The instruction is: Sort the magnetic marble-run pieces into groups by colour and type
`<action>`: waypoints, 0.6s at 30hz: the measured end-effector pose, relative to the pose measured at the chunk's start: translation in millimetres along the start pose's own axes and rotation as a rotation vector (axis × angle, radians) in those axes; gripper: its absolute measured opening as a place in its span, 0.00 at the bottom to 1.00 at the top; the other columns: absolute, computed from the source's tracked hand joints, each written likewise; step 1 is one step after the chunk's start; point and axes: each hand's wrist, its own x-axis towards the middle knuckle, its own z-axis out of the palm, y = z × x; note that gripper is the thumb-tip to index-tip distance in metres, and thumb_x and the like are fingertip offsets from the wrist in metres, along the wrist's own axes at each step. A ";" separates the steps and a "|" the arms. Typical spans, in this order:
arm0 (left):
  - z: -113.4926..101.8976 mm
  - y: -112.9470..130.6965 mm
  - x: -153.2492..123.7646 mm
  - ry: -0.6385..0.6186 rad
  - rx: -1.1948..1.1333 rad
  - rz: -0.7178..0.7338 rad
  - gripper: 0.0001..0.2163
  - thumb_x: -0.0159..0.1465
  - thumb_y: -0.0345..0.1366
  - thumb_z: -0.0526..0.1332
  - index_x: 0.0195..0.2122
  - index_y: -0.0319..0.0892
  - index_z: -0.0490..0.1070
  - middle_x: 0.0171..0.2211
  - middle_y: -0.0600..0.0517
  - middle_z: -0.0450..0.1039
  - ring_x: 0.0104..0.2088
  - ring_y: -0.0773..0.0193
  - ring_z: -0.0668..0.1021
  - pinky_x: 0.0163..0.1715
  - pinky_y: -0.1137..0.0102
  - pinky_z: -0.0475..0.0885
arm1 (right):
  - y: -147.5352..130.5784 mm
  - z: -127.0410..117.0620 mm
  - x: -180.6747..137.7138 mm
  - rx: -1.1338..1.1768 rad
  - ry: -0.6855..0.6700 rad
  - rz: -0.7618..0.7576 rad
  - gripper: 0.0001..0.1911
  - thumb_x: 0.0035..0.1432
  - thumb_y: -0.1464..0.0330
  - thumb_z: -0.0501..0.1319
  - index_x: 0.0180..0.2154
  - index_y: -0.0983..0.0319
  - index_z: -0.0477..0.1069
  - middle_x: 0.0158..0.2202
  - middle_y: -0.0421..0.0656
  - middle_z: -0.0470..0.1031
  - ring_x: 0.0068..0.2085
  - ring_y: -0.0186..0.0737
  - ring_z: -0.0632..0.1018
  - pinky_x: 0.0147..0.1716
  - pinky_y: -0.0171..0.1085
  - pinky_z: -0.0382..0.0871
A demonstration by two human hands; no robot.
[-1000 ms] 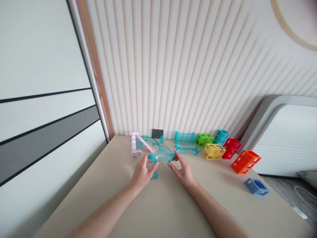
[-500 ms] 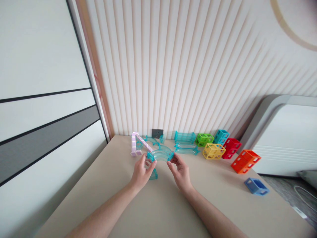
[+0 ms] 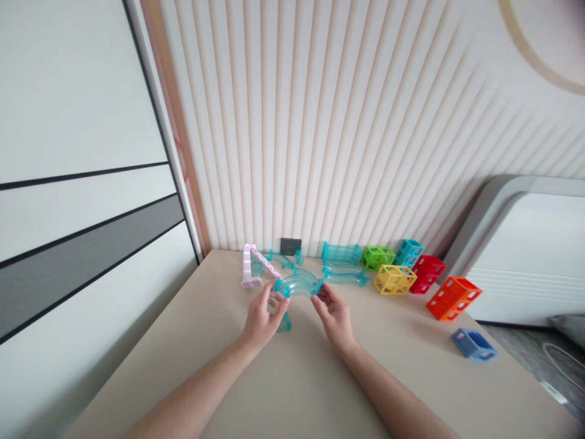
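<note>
Ribbed pale wall panels rise behind a beige counter that runs back to the corner, with grey and white cabinet fronts on the left. Farthest left among the toys, a lilac ramp piece stands near the wall, and small clear teal track bits lie just behind it beside a dark wall socket. The left hand comes next, its fingers closed on the left end of a curved teal track piece, which is held just above the counter in front of the ramp. Another short teal piece sits under the left hand, at its fingertips. The right hand pinches the curve's right end, thumb and fingers together on it. Beyond it lie two straight teal track sections, one behind the other. Further right are open-frame blocks: green, yellow, teal, red and orange, clustered near the wall. A blue frame block lies apart, nearer the counter's right edge, before a white rounded appliance.
</note>
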 end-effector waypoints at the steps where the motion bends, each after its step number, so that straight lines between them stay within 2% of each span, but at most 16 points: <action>1: -0.1 -0.2 -0.3 -0.002 -0.010 0.001 0.19 0.68 0.45 0.58 0.56 0.41 0.65 0.32 0.49 0.79 0.28 0.63 0.80 0.33 0.67 0.78 | 0.1 0.0 1.3 0.040 -0.011 0.024 0.23 0.61 0.54 0.65 0.52 0.61 0.73 0.46 0.50 0.81 0.44 0.49 0.82 0.48 0.49 0.78; 6: -0.5 -3.4 -2.4 -0.005 -0.062 -0.036 0.16 0.72 0.46 0.51 0.51 0.42 0.70 0.35 0.47 0.79 0.33 0.60 0.82 0.34 0.67 0.78 | -5.3 -1.7 8.2 0.165 -0.024 0.091 0.22 0.59 0.52 0.66 0.47 0.60 0.77 0.45 0.49 0.82 0.45 0.53 0.83 0.48 0.53 0.79; 10: 1.8 -6.0 -3.5 -0.039 -0.235 -0.106 0.16 0.71 0.48 0.52 0.47 0.42 0.70 0.31 0.50 0.76 0.28 0.63 0.78 0.29 0.70 0.75 | -9.1 -4.0 10.2 0.190 -0.039 0.118 0.22 0.58 0.53 0.66 0.48 0.60 0.77 0.46 0.49 0.82 0.46 0.54 0.83 0.49 0.55 0.78; 13: 4.1 -4.6 -3.0 -0.068 -0.395 -0.184 0.17 0.70 0.50 0.54 0.45 0.42 0.70 0.29 0.52 0.74 0.24 0.67 0.74 0.23 0.73 0.71 | -10.3 -4.9 9.5 0.199 -0.051 0.127 0.22 0.58 0.53 0.66 0.48 0.59 0.78 0.44 0.47 0.83 0.46 0.55 0.83 0.48 0.54 0.79; 18: 4.6 1.7 -0.4 -0.042 -0.532 -0.252 0.18 0.67 0.53 0.58 0.43 0.41 0.69 0.25 0.56 0.68 0.21 0.70 0.70 0.19 0.76 0.66 | -13.8 -4.7 8.2 0.193 -0.080 0.151 0.24 0.57 0.50 0.66 0.48 0.60 0.78 0.45 0.48 0.83 0.46 0.54 0.82 0.48 0.53 0.78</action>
